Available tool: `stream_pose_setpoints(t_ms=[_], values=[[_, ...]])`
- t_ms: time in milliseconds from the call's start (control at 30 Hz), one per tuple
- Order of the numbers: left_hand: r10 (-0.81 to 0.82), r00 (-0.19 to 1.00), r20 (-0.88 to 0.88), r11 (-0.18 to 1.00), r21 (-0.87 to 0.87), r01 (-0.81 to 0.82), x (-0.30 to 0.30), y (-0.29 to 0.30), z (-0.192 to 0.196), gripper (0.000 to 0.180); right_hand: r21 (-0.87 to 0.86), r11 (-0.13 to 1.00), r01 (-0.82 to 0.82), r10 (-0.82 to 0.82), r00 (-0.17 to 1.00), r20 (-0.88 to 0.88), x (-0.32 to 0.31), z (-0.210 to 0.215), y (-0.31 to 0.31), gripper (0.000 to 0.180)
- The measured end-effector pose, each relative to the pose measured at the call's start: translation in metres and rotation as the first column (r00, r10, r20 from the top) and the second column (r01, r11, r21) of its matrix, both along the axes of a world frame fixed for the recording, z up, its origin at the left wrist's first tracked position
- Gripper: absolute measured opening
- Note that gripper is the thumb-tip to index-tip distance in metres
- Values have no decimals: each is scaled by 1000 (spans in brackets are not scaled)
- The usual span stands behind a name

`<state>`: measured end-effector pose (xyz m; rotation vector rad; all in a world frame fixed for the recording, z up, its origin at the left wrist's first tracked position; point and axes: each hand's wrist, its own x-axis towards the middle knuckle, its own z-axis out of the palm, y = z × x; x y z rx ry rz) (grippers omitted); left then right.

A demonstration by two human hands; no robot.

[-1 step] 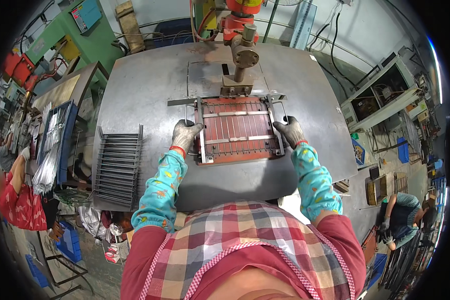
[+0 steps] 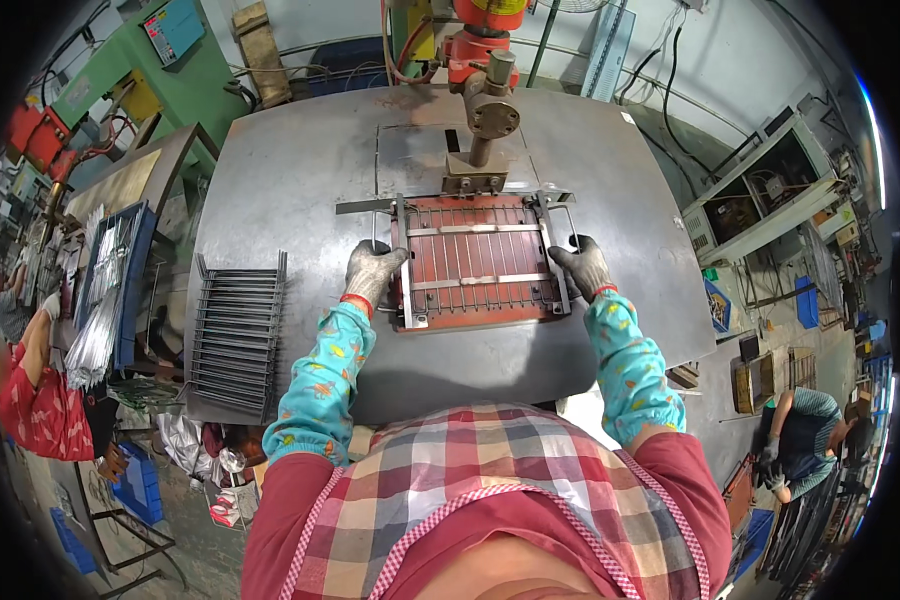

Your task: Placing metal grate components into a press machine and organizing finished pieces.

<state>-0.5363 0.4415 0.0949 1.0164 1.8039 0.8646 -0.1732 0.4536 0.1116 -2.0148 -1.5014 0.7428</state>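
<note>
A red-brown jig board (image 2: 490,317) with steel side bars lies on the metal table (image 2: 450,375) straight ahead of me. Thin parallel rods and two flat crossbars (image 2: 480,281) form a wire rack on it. My left hand (image 2: 372,271), in a grey work glove, is closed at the jig's left side, by a bent rod handle (image 2: 374,222). At the right side, my gloved right hand (image 2: 584,265) is closed by a matching rod handle (image 2: 571,222). Both thumbs point inward at the side bars; the other fingers are partly hidden. The machine's metal head (image 2: 473,180) stands at the jig's far edge.
A stack of wire racks (image 2: 235,335) sits on the table's left. Farther left, a blue bin (image 2: 130,290) holds shiny metal rods near a person in red (image 2: 45,410). Another person (image 2: 810,435) works at far right. An open metal cabinet (image 2: 765,190) stands beyond the table's right edge.
</note>
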Motion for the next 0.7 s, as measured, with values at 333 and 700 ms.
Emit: stream_pose_setpoints(t_ms=[333, 700], values=[[-78, 997, 30, 997, 9, 78, 13, 44, 8, 43, -133, 990, -53, 59, 997, 42, 28, -6, 61, 76], [-55, 997, 53, 996, 69, 52, 43, 54, -12, 46, -182, 982, -42, 39, 999, -22, 60, -2, 69, 74]])
